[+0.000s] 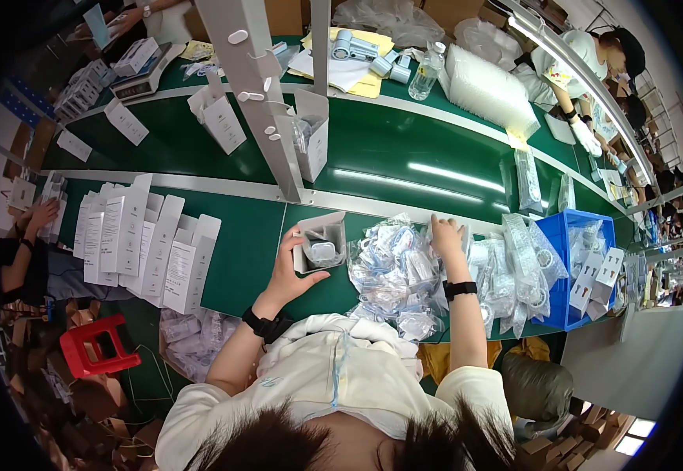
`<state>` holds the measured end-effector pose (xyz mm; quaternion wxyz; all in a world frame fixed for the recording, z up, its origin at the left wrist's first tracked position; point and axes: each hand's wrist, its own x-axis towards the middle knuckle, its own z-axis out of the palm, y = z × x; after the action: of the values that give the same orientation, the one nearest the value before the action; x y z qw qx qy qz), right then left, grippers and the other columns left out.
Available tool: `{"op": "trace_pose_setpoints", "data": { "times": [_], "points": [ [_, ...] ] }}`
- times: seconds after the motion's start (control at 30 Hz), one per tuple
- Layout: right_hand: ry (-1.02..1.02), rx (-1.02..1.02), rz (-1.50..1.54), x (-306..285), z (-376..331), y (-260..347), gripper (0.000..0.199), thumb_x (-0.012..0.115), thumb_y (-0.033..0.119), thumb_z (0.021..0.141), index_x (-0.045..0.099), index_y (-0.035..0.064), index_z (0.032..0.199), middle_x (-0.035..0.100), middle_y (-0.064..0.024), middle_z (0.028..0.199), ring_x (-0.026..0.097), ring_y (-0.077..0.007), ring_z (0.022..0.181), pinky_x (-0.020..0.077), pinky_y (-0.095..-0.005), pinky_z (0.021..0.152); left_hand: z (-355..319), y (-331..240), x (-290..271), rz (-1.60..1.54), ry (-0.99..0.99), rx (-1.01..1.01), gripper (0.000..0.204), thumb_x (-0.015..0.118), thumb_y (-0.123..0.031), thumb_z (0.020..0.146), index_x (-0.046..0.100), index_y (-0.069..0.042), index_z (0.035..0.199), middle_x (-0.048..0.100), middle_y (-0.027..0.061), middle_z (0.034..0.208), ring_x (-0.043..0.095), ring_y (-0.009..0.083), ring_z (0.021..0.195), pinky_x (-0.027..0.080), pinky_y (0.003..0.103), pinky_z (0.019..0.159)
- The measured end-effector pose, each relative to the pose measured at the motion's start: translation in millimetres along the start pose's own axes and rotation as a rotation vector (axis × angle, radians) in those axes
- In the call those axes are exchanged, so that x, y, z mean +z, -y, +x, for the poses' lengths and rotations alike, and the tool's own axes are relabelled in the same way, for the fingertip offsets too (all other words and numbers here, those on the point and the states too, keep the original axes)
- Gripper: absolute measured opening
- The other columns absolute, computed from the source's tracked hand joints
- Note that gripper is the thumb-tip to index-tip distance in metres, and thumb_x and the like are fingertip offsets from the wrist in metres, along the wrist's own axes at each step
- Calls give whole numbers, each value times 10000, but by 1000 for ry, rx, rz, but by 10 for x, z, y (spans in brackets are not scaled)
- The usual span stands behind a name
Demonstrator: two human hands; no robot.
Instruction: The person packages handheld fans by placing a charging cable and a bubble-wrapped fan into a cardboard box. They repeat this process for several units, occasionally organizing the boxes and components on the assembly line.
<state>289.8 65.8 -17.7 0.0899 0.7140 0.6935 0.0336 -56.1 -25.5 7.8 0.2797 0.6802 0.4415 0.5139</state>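
Note:
At the middle of the green bench, my left hand [285, 265] is closed around the left side of a small white carton [342, 245], thumb along its near side. The carton's top is open, and a clear plastic-wrapped piece [323, 251] shows inside. My right hand [446, 235] reaches to the far right side of a heap of small clear bags [392, 263] with white and bluish contents. Its fingers are bent and slightly apart, with nothing visible in them. More bubble-wrap pouches [526, 263] lie to the right of that forearm.
Open white boxes [125, 235] stand in rows at left. A blue bin [555, 239] with bags and printed cards is at right. A metal post [259, 94] rises ahead; beyond it are a bottle [426, 72] and light-blue handheld devices [355, 47]. Other people work at far left and far right.

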Motion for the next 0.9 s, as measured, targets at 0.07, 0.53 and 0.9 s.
{"op": "trace_pose_setpoints", "data": {
  "times": [0.07,0.53,0.9],
  "points": [
    [105,-56,42,-25,22,-94,335,654,71,667,570,112,988,547,-88,1062,474,-293,1046,393,-446,867,159,-187,-115,91,24,-5,591,765,-128,612,399,-100,1075,366,179,1238,450,301,1094,401,383,884],
    [-617,-836,1010,-1670,-723,1125,186,548,-85,667,515,8,825,594,-114,863,588,-252,720,483,-294,609,391,-277,-189,93,-101,-291,145,695,-25,596,601,28,692,596,101,816,577,176,631,433,262,555],
    [-245,-993,363,-1259,-871,1713,382,693,143,634,586,9,976,485,-107,1108,444,-285,1025,362,-413,913,423,-170,-248,34,0,-345,134,679,-17,627,605,23,731,598,90,889,584,129,737,447,216,573]
  ]
}}
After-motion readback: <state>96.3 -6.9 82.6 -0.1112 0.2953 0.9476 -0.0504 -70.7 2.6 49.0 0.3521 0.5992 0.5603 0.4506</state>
